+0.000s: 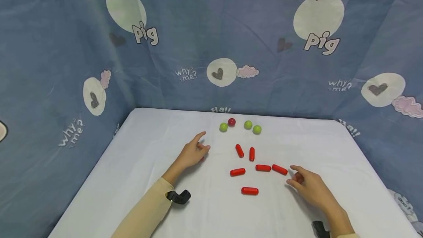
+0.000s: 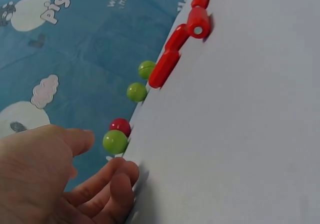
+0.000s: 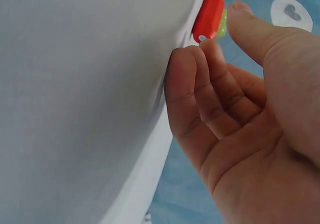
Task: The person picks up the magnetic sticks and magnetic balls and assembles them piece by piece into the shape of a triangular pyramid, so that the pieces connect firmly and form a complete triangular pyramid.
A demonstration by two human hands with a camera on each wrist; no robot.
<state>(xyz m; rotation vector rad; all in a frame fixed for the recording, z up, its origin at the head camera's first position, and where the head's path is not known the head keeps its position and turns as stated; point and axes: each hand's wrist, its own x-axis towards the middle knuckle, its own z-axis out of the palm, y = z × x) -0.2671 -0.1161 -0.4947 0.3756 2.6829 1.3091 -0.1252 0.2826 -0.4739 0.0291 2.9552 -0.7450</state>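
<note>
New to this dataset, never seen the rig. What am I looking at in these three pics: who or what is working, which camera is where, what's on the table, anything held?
No machine here: a person works with two bare hands. The wide picture comes from a camera on the person's head, looking down at a white table with blue cartoon cloth behind it. The other two come from cameras strapped to each wrist, so each shows its own hand very close and tilted.

On the table lie six red capsule-shaped pieces in a loose group, and behind them a row of small balls: three green balls and one red ball.

The left hand rests on the table left of the pieces, fingers loosely curled. The right hand sits just beside the rightmost red piece. Neither hand holds anything.
</note>
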